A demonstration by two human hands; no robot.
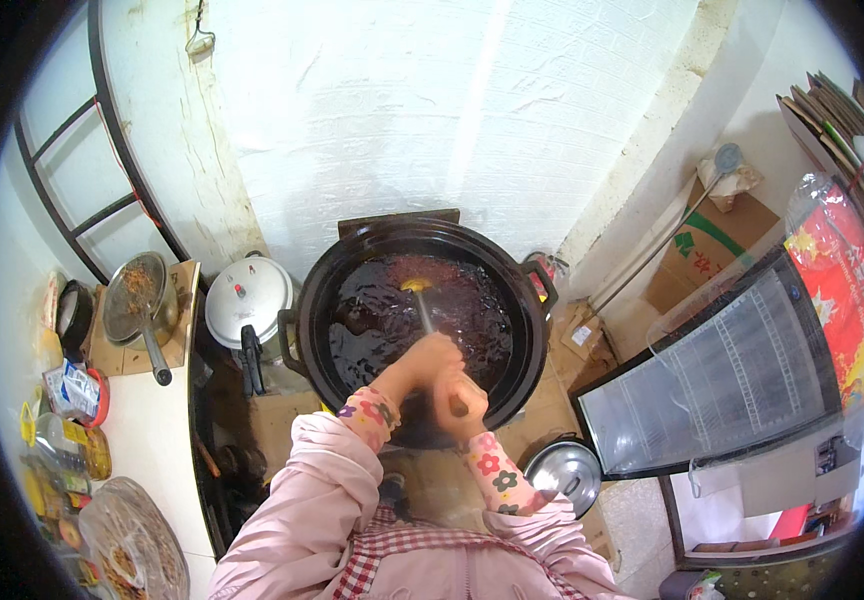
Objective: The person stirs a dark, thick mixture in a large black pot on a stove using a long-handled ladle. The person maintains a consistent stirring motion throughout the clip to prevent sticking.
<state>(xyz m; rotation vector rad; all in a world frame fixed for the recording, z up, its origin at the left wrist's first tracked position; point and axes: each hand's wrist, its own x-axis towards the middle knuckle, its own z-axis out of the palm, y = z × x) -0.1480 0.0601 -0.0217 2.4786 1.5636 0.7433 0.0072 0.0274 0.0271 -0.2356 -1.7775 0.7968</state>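
Note:
A large black two-handled pot (298,300) stands in front of me, holding dark reddish-brown liquid (372,300). Both my hands are closed around the handle of a long metal utensil (426,315), probably a ladle or turner. Its yellowish head lies at the liquid near the middle of the pot. My left hand (424,364) grips higher up the shaft, over the pot. Closer to me, my right hand (462,403) wraps the handle's end, whose tip shows at the fist. Floral cuffs and pink sleeves cover my forearms.
Left of the pot stands a pressure cooker (248,300); beyond it, a counter (154,420) bears a strainer (139,289), bottles and a bagged food item. At right are a lidded metal pot (563,476), a glass-topped appliance (709,375), a long-handled tool (657,244) and cardboard (702,255).

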